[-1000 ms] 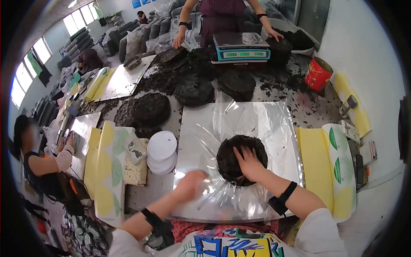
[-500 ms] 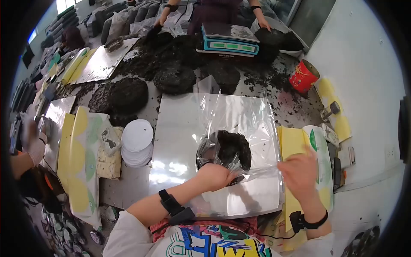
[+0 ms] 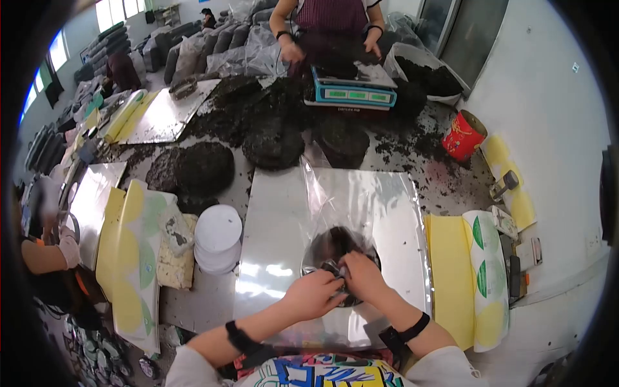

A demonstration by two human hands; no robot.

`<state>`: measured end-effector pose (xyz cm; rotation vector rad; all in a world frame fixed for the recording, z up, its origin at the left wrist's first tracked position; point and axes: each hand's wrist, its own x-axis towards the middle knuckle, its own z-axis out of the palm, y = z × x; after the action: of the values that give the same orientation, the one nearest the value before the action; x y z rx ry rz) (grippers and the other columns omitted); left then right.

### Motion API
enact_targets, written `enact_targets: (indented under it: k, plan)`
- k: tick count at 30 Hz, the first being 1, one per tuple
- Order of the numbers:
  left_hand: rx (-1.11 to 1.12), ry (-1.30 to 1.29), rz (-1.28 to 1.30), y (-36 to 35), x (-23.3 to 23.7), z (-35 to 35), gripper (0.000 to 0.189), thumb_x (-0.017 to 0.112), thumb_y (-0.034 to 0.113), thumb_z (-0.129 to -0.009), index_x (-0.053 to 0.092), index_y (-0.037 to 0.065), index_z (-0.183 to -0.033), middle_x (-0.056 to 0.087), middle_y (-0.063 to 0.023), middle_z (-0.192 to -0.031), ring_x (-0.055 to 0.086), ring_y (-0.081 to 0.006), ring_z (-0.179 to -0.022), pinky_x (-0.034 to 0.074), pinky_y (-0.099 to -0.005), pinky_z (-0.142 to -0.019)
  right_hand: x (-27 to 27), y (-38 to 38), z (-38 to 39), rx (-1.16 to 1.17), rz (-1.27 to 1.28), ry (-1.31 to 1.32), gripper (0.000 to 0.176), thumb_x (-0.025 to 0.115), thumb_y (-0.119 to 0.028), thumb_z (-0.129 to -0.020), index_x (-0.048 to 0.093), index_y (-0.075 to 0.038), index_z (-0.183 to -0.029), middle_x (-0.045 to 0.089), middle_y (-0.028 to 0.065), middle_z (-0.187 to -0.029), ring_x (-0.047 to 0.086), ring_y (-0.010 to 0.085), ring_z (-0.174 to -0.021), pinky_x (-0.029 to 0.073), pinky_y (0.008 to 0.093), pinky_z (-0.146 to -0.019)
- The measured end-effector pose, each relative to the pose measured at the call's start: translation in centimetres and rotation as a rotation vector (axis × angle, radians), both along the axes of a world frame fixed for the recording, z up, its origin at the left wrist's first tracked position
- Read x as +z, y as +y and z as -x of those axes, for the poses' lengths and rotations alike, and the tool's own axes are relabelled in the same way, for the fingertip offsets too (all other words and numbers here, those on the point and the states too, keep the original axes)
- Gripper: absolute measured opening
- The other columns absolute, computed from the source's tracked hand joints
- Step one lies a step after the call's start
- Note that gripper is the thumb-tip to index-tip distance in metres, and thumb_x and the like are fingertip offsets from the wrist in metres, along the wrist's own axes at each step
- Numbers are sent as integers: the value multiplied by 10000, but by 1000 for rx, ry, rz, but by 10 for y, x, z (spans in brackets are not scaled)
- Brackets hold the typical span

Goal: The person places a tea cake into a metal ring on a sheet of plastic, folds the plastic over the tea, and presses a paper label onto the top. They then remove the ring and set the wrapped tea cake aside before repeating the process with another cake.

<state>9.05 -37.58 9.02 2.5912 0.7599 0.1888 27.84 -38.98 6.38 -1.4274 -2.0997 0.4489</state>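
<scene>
A dark round cake (image 3: 335,242) of pressed, leafy-looking material lies on the shiny metal sheet (image 3: 277,219) in front of me. Clear plastic film (image 3: 319,200) is around the cake, and part of it stretches away toward the far edge of the sheet. My left hand (image 3: 314,295) is at the cake's near left side, its fingers closed on a bunch of the film. Close beside it, my right hand (image 3: 363,276) pinches the gathered film over the cake. The fingertips nearly meet, and the cake's near side is partly hidden by them.
White round discs (image 3: 218,235) are stacked at left, beside printed yellow-green sheets (image 3: 135,258). More sheets (image 3: 451,277) lie at right. Behind are dark cakes (image 3: 274,142), loose dark material, a blue scale (image 3: 354,93) and a red can (image 3: 464,135). A co-worker (image 3: 329,26) stands opposite.
My right hand has come in from the right, bringing the stretched film to the cake beside my left hand. The co-worker opposite has lifted both hands from the dark material. My view has tilted up slightly.
</scene>
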Motion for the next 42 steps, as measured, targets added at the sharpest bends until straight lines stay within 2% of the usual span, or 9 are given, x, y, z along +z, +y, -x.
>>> enact_targets:
  k: [3,5,8,12,16,19,26,35,42]
  plan:
    - [395,-580,-501,17,4,16,528,751,202,-745,581,1,-1202,637,-152,-924,618,-296,-915,512,-389,-768,-3,11,21,-173,162,-468,283,673,-151,-650,598,13,-867,638,210,-871,646,322,-872,522,411,-746]
    - [809,-932,-212,44,-6,-2,758,781,124,-701,437,-37,-1357,611,-107,-878,591,-291,-857,486,-390,-780,-2,18,24,-182,215,-433,268,667,-154,-651,604,13,-850,646,212,-858,652,328,-837,526,421,-716]
    - [657,-768,365,24,-4,-20,871,783,143,-694,332,-43,-1415,603,-91,-863,557,-300,-837,455,-411,-786,22,11,8,39,401,-409,280,670,-212,-699,635,1,-879,654,206,-874,651,347,-841,526,428,-703]
    - [439,-646,-115,33,-18,-10,601,710,23,-652,600,69,-1240,592,-77,-887,531,-302,-810,441,-433,-771,63,-27,0,-266,-313,423,584,778,-228,-724,538,22,-1194,584,211,-1127,582,323,-1042,452,349,-906]
    - [348,-812,-109,37,-6,-13,389,617,-70,-629,697,97,-971,577,-148,-1194,533,-346,-1092,457,-443,-876,25,-7,17,-347,-152,978,684,840,-237,-671,507,-9,-1224,571,169,-1140,574,301,-1050,463,363,-895]
    - [181,-789,40,45,-42,-6,280,585,-93,-613,658,70,-829,543,-166,-1272,524,-331,-1161,478,-409,-871,10,-1,-3,76,-228,434,457,805,-184,-654,561,-32,-1010,583,125,-961,569,335,-912,466,381,-802]
    - [221,-39,7,32,-37,-32,379,568,3,-689,543,-53,-1062,520,-176,-1243,495,-307,-1171,442,-365,-935,-9,11,17,-196,-59,-290,195,597,-64,-693,544,-12,-873,531,142,-893,528,322,-876,442,410,-764]
    - [117,-204,-83,26,-19,-24,641,532,182,-814,384,-47,-1394,355,-200,-1483,309,-317,-1399,222,-464,-1154,22,-33,3,-134,65,-351,595,546,-158,-798,434,129,-1308,428,280,-1383,357,373,-1352,241,437,-1151]
    - [132,-120,-222,19,-34,-29,626,553,188,-799,432,-61,-1361,365,-206,-1481,303,-310,-1409,216,-481,-1151,6,-54,-3,-31,69,-264,467,538,-263,-896,545,57,-1235,514,244,-1323,389,339,-1340,232,482,-1145]
